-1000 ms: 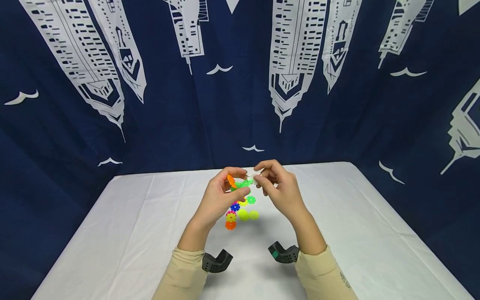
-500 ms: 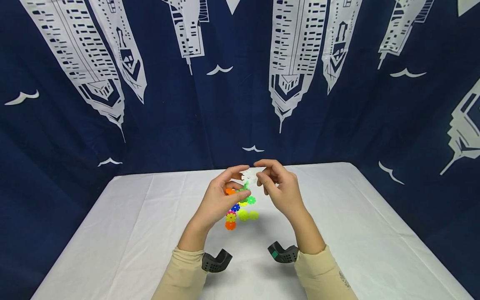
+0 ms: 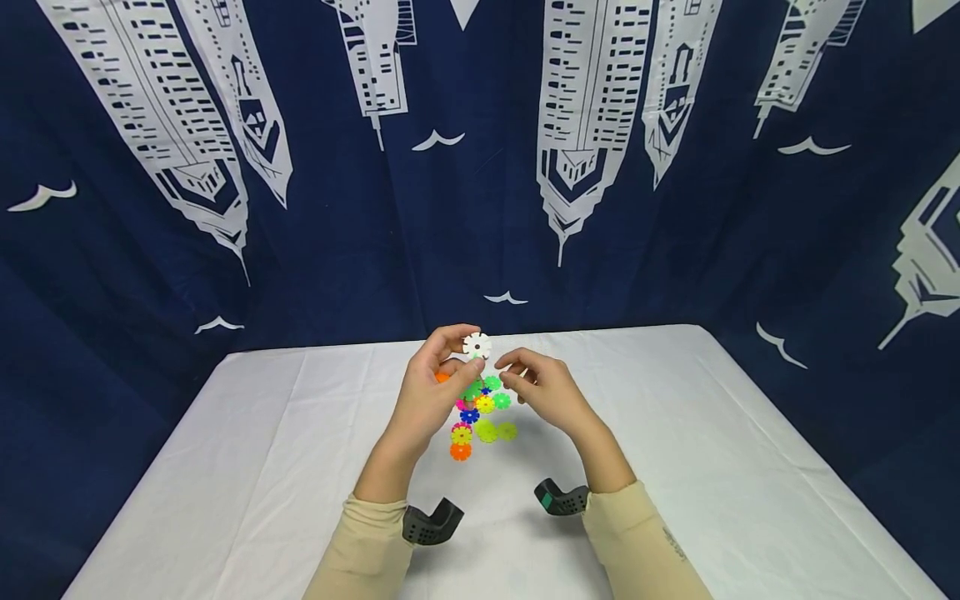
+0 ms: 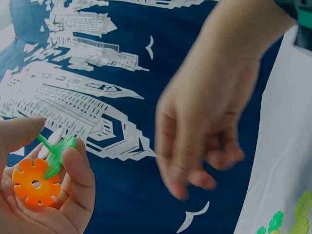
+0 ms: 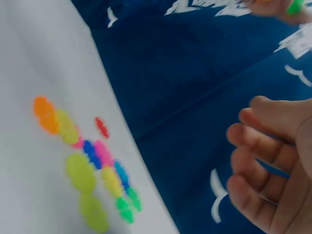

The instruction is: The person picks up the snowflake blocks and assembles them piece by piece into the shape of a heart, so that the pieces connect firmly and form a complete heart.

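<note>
My left hand (image 3: pixel 422 392) holds a small joined group of notched plastic discs above the table. In it are a white disc (image 3: pixel 477 346), an orange disc (image 4: pixel 36 183) and green discs (image 4: pixel 61 157) set at angles to each other. The left wrist view shows the white one mostly hidden behind the green. To the right, apart from the group, hovers my right hand (image 3: pixel 546 390); its fingers are loosely bent and nothing is between them. Beneath both hands lie more flower-shaped discs, among them a blue disc (image 3: pixel 469 415) and an orange disc (image 3: pixel 461 451).
On the white-covered table (image 3: pixel 300 467) the loose discs lie close together, including a yellow-green pair (image 3: pixel 487 432) and a red disc (image 5: pixel 102 127). A dark blue curtain (image 3: pixel 465 225) with white building prints hangs behind the far table edge.
The right hand has let go of the white disc and moved down. The left hand has shifted slightly left and turned the disc group, so the white disc now faces the head camera.
</note>
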Tool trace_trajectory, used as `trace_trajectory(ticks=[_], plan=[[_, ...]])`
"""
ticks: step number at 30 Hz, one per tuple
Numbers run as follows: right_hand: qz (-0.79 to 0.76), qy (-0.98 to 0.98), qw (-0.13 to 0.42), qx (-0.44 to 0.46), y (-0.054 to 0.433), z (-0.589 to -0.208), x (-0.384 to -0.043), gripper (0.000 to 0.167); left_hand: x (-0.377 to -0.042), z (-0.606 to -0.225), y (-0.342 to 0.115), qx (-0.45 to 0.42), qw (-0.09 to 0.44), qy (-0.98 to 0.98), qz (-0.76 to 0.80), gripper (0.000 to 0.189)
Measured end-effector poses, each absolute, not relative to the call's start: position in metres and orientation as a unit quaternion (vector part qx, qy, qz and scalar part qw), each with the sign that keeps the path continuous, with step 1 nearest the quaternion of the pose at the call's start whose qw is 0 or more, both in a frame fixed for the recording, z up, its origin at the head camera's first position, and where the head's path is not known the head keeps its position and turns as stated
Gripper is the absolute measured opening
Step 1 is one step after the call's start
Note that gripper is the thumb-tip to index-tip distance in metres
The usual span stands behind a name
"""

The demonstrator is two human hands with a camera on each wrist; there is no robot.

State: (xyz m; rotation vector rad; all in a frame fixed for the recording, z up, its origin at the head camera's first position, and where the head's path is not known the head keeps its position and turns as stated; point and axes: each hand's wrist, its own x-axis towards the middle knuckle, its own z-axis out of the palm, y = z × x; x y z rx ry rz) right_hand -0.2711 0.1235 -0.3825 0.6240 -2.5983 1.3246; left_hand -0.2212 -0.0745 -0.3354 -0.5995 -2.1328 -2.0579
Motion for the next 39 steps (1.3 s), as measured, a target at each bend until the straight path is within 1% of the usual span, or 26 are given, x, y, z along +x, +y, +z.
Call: trace_trajectory(ticks=[10,14,21,27,31,39], plan=[[0.362,-0.901,-0.025,0.239,0.115,-0.424,-0.285,0.026,-0.222,-0.336,-0.077,-0.191,0.082,-0.707,-0.676,0.036],[0.343,-0.906,-0.049,0.244,0.113,-0.434,-0.286,0.031,-0.223,-0.336,-0.078,-0.191,0.083,-0.704,-0.679,0.036],[0.311,-0.917,-0.055,0.242,0.109,-0.446,-0.287,0.035,-0.224,-0.336,-0.080,-0.196,0.084,-0.691,-0.691,0.038],[0.294,-0.925,-0.040,0.237,0.107,-0.450,-0.287,0.028,-0.224,-0.335,-0.080,-0.193,0.083,-0.695,-0.687,0.036],[0.298,-0.924,-0.035,0.236,0.108,-0.451,-0.287,0.027,-0.224,-0.335,-0.080,-0.191,0.082,-0.698,-0.685,0.036],[0.336,-0.911,-0.040,0.235,0.109,-0.452,-0.289,0.019,-0.223,-0.335,-0.080,-0.190,0.083,-0.698,-0.685,0.034]])
